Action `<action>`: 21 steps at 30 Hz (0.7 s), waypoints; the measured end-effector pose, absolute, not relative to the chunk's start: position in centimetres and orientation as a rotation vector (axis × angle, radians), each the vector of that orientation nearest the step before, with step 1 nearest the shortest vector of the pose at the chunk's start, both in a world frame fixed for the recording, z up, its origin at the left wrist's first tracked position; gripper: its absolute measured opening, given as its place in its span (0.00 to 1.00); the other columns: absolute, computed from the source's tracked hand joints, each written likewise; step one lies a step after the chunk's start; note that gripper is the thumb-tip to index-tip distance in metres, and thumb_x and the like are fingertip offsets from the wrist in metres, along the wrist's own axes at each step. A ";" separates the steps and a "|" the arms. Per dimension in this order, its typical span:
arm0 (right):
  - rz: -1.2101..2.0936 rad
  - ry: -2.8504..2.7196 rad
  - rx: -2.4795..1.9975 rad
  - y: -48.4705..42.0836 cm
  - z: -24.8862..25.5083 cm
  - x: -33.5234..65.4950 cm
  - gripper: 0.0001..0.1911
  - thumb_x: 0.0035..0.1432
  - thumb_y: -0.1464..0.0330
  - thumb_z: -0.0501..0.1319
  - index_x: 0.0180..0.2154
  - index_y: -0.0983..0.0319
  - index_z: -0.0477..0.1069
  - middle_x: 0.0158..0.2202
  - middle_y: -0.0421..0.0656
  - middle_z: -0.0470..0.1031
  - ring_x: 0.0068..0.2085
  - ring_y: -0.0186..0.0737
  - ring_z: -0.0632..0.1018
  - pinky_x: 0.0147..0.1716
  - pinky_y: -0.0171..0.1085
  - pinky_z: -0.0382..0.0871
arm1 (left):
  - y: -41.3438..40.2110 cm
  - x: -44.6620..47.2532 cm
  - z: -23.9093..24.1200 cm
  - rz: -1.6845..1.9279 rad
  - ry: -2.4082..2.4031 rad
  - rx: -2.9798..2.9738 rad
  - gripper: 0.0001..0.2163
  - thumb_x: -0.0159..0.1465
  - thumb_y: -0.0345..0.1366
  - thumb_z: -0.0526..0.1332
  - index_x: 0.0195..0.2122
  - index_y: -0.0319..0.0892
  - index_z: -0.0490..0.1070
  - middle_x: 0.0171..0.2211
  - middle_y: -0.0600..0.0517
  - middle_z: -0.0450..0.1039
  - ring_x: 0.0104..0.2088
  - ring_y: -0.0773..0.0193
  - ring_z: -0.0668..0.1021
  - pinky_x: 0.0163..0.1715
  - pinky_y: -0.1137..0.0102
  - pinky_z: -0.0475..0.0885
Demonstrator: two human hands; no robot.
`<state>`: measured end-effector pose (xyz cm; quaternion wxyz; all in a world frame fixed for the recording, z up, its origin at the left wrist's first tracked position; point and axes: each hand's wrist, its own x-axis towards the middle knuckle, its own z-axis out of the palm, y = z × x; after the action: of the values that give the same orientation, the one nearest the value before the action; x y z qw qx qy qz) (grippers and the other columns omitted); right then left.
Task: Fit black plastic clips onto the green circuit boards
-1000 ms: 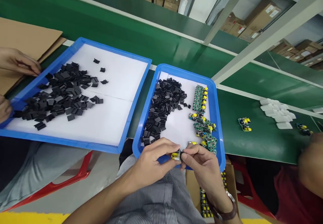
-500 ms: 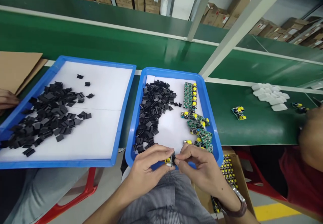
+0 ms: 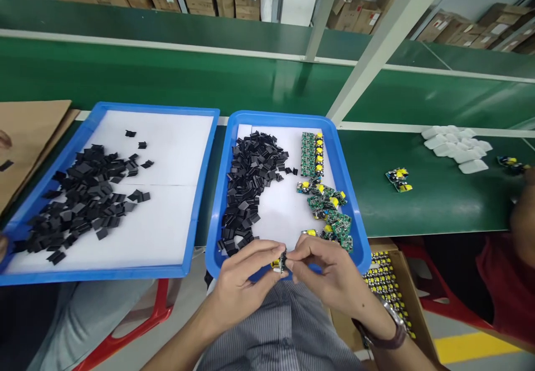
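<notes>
At the near rim of the right-hand blue tray [image 3: 215, 215], both hands meet over the person's lap. Left hand [image 3: 240, 282] and right hand [image 3: 330, 279] are each closed in a fingertip pinch on one small part [image 3: 279, 263], a dark piece with a yellow component showing on its left side. The part is held just above the tray's front edge, between the two sets of fingertips; finer detail of it cannot be made out. A watch [image 3: 382, 335] sits on the right wrist.

Inside this tray, on a white liner, a heap of black clips [image 3: 251, 184] fills the left half. A neat row of green circuit boards [image 3: 311, 154] with yellow parts lies at the far right, and a loose cluster of more boards [image 3: 330, 212] lies nearer, just beyond the right hand.

To the left, a larger blue tray [image 3: 200, 193] holds a second spread of black pieces [image 3: 83, 193] on its left side. A cardboard sheet [image 3: 29, 131] lies beyond that tray's left edge.

On the green surface [image 3: 438, 198] to the right, two boards [image 3: 399, 179] lie apart from a group of white casings [image 3: 455, 145] further off. A carton of yellow-topped boards [image 3: 387, 284] stands below the surface, beside the right forearm. Another person's red sleeve [image 3: 507, 287] shows at the right edge.
</notes>
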<state>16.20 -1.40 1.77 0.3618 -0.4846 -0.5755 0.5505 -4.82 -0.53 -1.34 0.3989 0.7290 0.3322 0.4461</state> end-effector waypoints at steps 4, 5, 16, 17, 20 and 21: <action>1.449 -1.521 -1.338 -1.2 2.6 16.1 0.05 0.65 0.70 0.64 0.34 0.60 0.76 0.27 0.38 0.77 0.28 0.36 0.79 0.30 0.36 0.69 | -0.7 -4.8 -1.4 1.196 0.840 1.977 0.22 0.65 0.19 0.67 0.59 0.41 0.76 0.51 0.44 0.81 0.49 0.59 0.84 0.51 0.66 0.82; 1.478 -1.499 -1.344 -1.2 2.8 16.0 0.05 0.65 0.70 0.64 0.34 0.61 0.76 0.26 0.38 0.76 0.27 0.35 0.79 0.29 0.36 0.70 | -0.8 -4.9 -1.5 1.221 0.825 2.010 0.23 0.65 0.19 0.66 0.60 0.41 0.76 0.51 0.44 0.81 0.49 0.59 0.84 0.52 0.65 0.82; 1.695 -1.149 -1.156 -1.2 0.6 16.5 0.08 0.65 0.63 0.69 0.42 0.61 0.80 0.30 0.40 0.81 0.31 0.36 0.85 0.36 0.36 0.80 | -1.0 -4.8 -1.4 1.061 0.936 1.922 0.25 0.67 0.24 0.68 0.64 0.47 0.73 0.54 0.45 0.78 0.52 0.59 0.82 0.53 0.66 0.80; 1.760 -1.080 -1.101 -1.1 0.5 16.7 0.09 0.64 0.63 0.70 0.42 0.61 0.81 0.31 0.40 0.82 0.32 0.36 0.86 0.37 0.36 0.81 | -0.9 -4.8 -1.3 1.051 0.937 1.905 0.25 0.67 0.25 0.68 0.64 0.47 0.73 0.54 0.45 0.79 0.52 0.59 0.82 0.53 0.66 0.80; 1.914 -0.908 -0.965 -0.9 0.2 17.0 0.09 0.61 0.67 0.74 0.43 0.60 0.81 0.32 0.39 0.84 0.32 0.34 0.87 0.38 0.33 0.82 | -0.6 -5.0 -1.1 1.004 0.925 1.835 0.25 0.66 0.27 0.69 0.64 0.48 0.73 0.53 0.46 0.79 0.51 0.60 0.82 0.53 0.66 0.79; 1.954 -0.861 -0.925 -0.9 0.1 17.0 0.10 0.61 0.68 0.74 0.44 0.60 0.80 0.32 0.39 0.84 0.32 0.33 0.87 0.37 0.32 0.82 | -0.5 -5.1 -1.0 0.993 0.909 1.797 0.25 0.66 0.27 0.70 0.63 0.49 0.73 0.52 0.46 0.80 0.50 0.60 0.82 0.52 0.66 0.79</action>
<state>17.02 -0.91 0.10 0.3961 -0.3651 -0.3399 0.7709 -5.13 -0.52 -1.04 0.4332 0.7213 0.3650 0.3986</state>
